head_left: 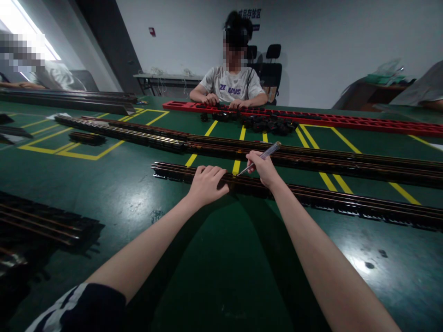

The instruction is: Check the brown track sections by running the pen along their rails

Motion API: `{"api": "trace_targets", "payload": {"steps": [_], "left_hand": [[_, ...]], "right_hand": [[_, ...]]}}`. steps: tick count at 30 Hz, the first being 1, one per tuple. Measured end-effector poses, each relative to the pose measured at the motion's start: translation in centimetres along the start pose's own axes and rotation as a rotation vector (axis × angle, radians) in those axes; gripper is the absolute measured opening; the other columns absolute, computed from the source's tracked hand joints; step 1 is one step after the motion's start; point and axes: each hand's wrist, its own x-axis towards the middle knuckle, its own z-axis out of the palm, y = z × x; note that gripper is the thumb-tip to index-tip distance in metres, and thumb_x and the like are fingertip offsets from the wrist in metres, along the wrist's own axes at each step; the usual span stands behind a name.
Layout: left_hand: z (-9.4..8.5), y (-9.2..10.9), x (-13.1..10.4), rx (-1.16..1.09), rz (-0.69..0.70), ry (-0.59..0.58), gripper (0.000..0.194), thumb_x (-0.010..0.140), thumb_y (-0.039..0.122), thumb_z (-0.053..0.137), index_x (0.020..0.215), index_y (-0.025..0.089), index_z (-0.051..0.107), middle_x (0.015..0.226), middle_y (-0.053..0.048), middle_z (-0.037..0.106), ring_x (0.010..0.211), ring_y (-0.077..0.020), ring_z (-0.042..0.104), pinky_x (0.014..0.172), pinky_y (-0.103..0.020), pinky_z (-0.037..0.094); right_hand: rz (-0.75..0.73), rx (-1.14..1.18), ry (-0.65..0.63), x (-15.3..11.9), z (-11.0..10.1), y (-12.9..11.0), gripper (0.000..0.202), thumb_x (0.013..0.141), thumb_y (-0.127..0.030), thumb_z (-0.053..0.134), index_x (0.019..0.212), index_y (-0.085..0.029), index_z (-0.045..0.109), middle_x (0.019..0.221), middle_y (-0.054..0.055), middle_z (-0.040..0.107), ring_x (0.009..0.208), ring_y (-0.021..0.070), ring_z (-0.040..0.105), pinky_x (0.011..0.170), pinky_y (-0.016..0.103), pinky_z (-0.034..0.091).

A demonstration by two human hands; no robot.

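A long black rail with copper-coloured strips (332, 201) lies across the table in front of me. My left hand (208, 184) grips it near its left end, fingers bent over the far side and thumb on the near side. In my right hand (262, 168) is a screwdriver (271, 150) with a clear handle, slanting down to the left. Its tip meets or hovers just over the rail, right of my left thumb; I cannot tell if they touch. The lower fingers of the right hand are close to the rail too.
More long black rails (311, 159) lie just beyond, and a stack of them (41, 219) sits at the left. Across the green table (221, 276) a person (231, 85) handles small black parts (270, 123) by a red slotted frame (363, 123). Others sit at both sides.
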Motion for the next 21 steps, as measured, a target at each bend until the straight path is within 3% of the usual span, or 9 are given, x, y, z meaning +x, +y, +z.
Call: {"api": "trace_targets", "payload": {"steps": [9,21], "left_hand": [[0.18,-0.04,-0.06,0.004,0.008,0.02,0.035,0.086,0.034,0.047,0.112,0.016,0.062,0.115,-0.01,0.068,0.106,-0.026,0.06,0.094,-0.044,0.038],[-0.06,-0.07,0.01,-0.002,-0.001,0.001,0.038,0.088,0.039,0.045,0.114,0.017,0.062,0.115,-0.01,0.068,0.104,-0.0272,0.06,0.094,-0.046,0.039]], "right_hand": [[0.008,-0.042,0.034,0.23,-0.24,0.54,0.03,0.077,-0.029,0.054,0.048,-0.02,0.049,0.044,-0.004,0.045,0.042,0.0098,0.044,0.049,0.025,0.038],[0.021,0.066,0.09,0.3,-0.17,-0.01,0.029,0.067,-0.026,0.05,0.039,-0.021,0.045,0.041,-0.002,0.044,0.036,0.0089,0.04,0.042,0.024,0.036]]}}
